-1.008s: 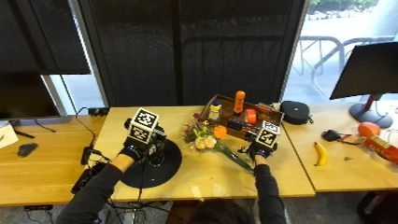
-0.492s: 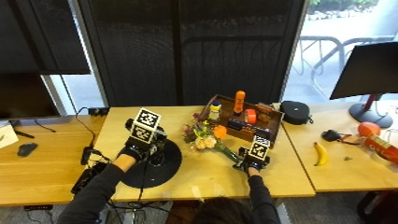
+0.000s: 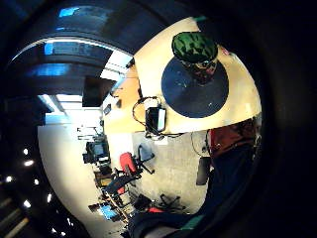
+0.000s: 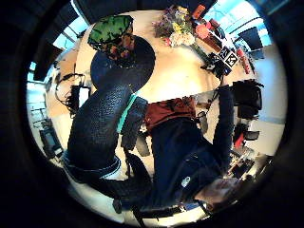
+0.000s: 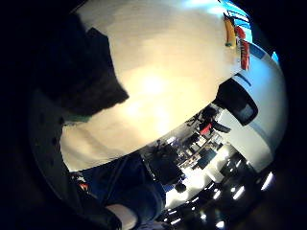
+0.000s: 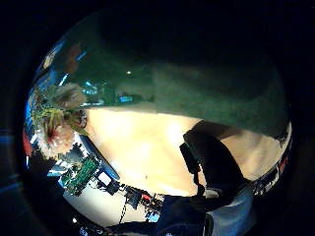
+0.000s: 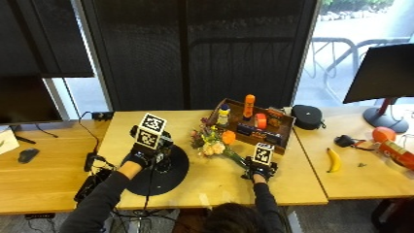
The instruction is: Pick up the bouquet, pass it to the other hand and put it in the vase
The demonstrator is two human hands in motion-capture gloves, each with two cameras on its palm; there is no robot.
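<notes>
right hand (image 7: 260, 168) lowered onto table, bouquet (image 7: 213, 141) just beside

1. You've got a light wooden table (image 7: 213, 187) in the middle, with matching desks either side.
2. Far wall is dark mesh panels (image 7: 194, 53); daylight comes through a window (image 7: 353, 29) at far right.
3. A black monitor (image 7: 382, 65) stands on the right desk, another dark screen (image 7: 23, 104) on the left.
</notes>
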